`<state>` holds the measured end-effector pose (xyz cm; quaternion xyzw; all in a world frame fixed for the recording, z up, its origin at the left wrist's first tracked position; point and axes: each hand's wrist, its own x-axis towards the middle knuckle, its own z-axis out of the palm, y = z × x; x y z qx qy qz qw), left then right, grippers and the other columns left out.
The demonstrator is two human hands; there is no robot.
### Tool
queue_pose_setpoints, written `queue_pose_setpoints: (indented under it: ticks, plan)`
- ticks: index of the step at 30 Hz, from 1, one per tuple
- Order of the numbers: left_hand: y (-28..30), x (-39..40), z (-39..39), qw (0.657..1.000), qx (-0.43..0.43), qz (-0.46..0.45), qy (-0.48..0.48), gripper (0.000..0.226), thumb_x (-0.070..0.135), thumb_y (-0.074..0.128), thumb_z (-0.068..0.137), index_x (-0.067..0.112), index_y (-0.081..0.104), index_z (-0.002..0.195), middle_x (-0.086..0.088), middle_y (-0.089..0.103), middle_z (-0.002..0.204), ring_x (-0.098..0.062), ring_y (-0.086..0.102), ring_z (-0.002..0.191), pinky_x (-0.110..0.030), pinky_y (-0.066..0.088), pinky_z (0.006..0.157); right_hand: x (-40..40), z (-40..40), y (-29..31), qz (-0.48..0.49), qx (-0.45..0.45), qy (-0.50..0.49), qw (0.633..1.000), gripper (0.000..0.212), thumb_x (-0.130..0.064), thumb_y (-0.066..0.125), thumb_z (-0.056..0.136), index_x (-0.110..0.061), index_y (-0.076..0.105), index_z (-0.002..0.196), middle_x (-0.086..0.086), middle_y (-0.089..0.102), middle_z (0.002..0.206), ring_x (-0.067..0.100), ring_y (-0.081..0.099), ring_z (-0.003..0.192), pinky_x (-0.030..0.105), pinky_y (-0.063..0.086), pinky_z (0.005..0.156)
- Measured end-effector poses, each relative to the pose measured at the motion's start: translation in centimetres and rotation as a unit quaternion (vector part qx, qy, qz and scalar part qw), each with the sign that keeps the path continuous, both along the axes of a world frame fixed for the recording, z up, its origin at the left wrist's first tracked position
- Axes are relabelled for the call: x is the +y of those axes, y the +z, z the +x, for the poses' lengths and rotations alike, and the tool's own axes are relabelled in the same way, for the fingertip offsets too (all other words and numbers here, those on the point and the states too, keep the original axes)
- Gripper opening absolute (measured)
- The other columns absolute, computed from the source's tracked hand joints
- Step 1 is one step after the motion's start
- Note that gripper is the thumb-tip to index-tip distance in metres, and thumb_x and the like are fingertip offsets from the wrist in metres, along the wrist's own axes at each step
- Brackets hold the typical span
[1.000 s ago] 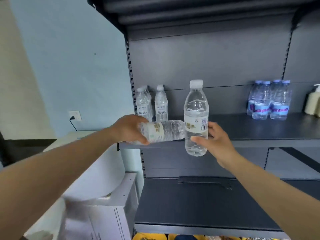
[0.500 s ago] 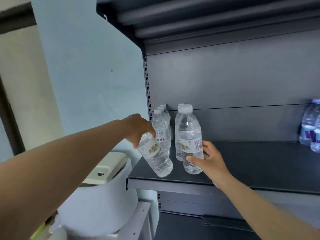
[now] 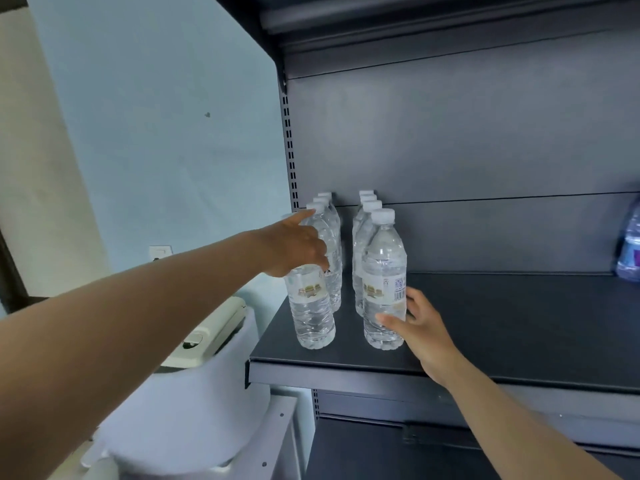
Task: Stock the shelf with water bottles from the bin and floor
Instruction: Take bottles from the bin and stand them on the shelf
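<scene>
At the left end of the dark shelf, seen from the head camera, two rows of water bottles run from the front edge back toward the rear panel. A second ago both front bottles were in the air, the left one lying sideways and the right one upright ahead of the shelf edge; half a second ago the right one stood down while the left one was tipped on its base. Now both stand upright on the shelf. The left hand is curled round the upper part of the left front bottle, forefinger stretched up toward its hidden cap. The right hand keeps thumb and fingers around the lower part of the right front bottle, near the base. Neither hand has let go yet. Both rows look a bottle longer, and I judge this placement nearly done: only the release is left before fetching more. Beside the shelf, lower left, sits a white machine; at the far right edge another bottle with a blue label stands on the same shelf.
</scene>
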<state>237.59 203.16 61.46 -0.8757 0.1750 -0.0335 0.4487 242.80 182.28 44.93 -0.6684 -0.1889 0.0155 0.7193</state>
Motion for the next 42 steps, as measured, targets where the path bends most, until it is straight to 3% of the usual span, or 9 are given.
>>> queue_pose_setpoints:
  ticks: [9, 17, 22, 26, 29, 32, 34, 37, 42]
  plan:
    - [0.9, -1.6, 1.1, 0.997, 0.067, 0.039, -0.011, 0.075, 0.024, 0.073, 0.077, 0.038, 0.035, 0.140, 0.009, 0.039, 0.145, -0.020, 0.025, 0.139, -0.045, -0.008, 0.115, 0.1, 0.1, -0.4, -0.006, -0.011, -0.008, 1.000, 0.058, -0.012, 0.075, 0.077, -0.024, 0.049, 0.128, -0.011, 0.064, 0.119, 0.004, 0.063, 0.103, 0.021, 0.050, 0.079]
    - [1.2, -2.4, 1.8, 0.995, 0.095, 0.042, 0.016, 0.074, 0.036, 0.072, 0.077, 0.038, 0.034, 0.140, 0.008, 0.041, 0.145, -0.021, 0.026, 0.139, -0.046, -0.006, 0.116, 0.2, 0.2, -0.5, 0.001, -0.024, -0.009, 1.000, 0.053, -0.010, 0.075, 0.077, -0.031, 0.052, 0.120, -0.014, 0.065, 0.115, 0.002, 0.064, 0.101, 0.025, 0.052, 0.085]
    - [-0.1, -0.3, 1.1, 0.981, -0.001, -0.166, -0.099, 0.062, 0.044, 0.071, 0.076, 0.035, 0.049, 0.132, 0.008, 0.048, 0.138, -0.014, 0.031, 0.136, -0.045, -0.011, 0.114, 0.2, 0.2, -0.6, 0.002, -0.027, -0.007, 1.000, 0.054, -0.010, 0.075, 0.077, -0.029, 0.052, 0.121, -0.013, 0.066, 0.115, 0.003, 0.064, 0.102, 0.027, 0.052, 0.085]
    - [-5.7, 2.3, 0.1, 0.829, -0.172, -0.474, -0.241, 0.079, 0.034, 0.079, 0.065, 0.028, 0.042, 0.135, -0.006, 0.033, 0.148, -0.022, 0.026, 0.139, -0.044, 0.014, 0.114, 0.2, 0.2, -0.6, 0.000, -0.029, -0.004, 1.000, 0.054, -0.010, 0.074, 0.078, -0.031, 0.051, 0.121, -0.014, 0.067, 0.113, 0.002, 0.064, 0.103, 0.027, 0.053, 0.086]
    - [-9.8, 1.3, -1.0, 0.680, -0.190, -0.685, -0.180, 0.091, 0.023, 0.082, 0.067, 0.037, 0.025, 0.137, 0.008, 0.017, 0.150, -0.007, 0.018, 0.140, -0.025, 0.018, 0.112, 0.5, 0.1, -0.6, -0.007, -0.028, -0.008, 1.000, 0.055, -0.012, 0.075, 0.077, -0.031, 0.049, 0.122, -0.013, 0.064, 0.117, 0.003, 0.063, 0.105, 0.023, 0.052, 0.082]
    - [-12.1, -0.4, -0.9, 0.499, -0.137, -0.849, -0.107, 0.098, 0.006, 0.083, 0.064, 0.045, 0.022, 0.130, 0.018, 0.040, 0.134, 0.006, 0.043, 0.122, -0.020, 0.037, 0.102, 0.9, 0.0, -0.6, -0.031, -0.026, -0.033, 0.999, 0.057, -0.017, 0.078, 0.074, -0.034, 0.047, 0.118, -0.012, 0.061, 0.116, 0.004, 0.061, 0.105, 0.024, 0.050, 0.083]
    - [-12.8, -0.8, -0.5, 0.430, -0.121, -0.893, -0.066, 0.086, -0.001, 0.080, 0.066, 0.044, 0.034, 0.122, 0.020, 0.053, 0.112, 0.015, 0.055, 0.095, -0.011, 0.049, 0.078, 1.1, -0.2, -0.4, -0.050, -0.032, -0.047, 0.997, 0.058, -0.020, 0.080, 0.072, -0.034, 0.044, 0.116, -0.012, 0.059, 0.114, 0.003, 0.058, 0.103, 0.020, 0.047, 0.080]
    - [-12.7, 0.1, -0.1, 0.422, -0.088, -0.902, -0.009, 0.067, 0.003, 0.079, 0.069, 0.031, 0.045, 0.120, 0.014, 0.061, 0.102, 0.002, 0.059, 0.089, -0.009, 0.050, 0.065, 1.2, -0.6, -0.2, -0.074, -0.042, -0.049, 0.995, 0.063, -0.020, 0.080, 0.071, -0.030, 0.040, 0.118, -0.013, 0.054, 0.111, 0.000, 0.055, 0.099, 0.014, 0.045, 0.071]
    - [-11.4, 2.1, -0.2, 0.454, 0.001, -0.890, 0.046, 0.063, 0.006, 0.075, 0.074, 0.023, 0.048, 0.128, 0.004, 0.062, 0.119, -0.014, 0.060, 0.108, -0.037, 0.047, 0.097, 0.9, -0.7, -0.2, -0.087, -0.026, 0.038, 0.995, 0.058, -0.016, 0.070, 0.082, -0.034, 0.040, 0.127, -0.020, 0.058, 0.113, -0.009, 0.055, 0.100, 0.013, 0.043, 0.079]
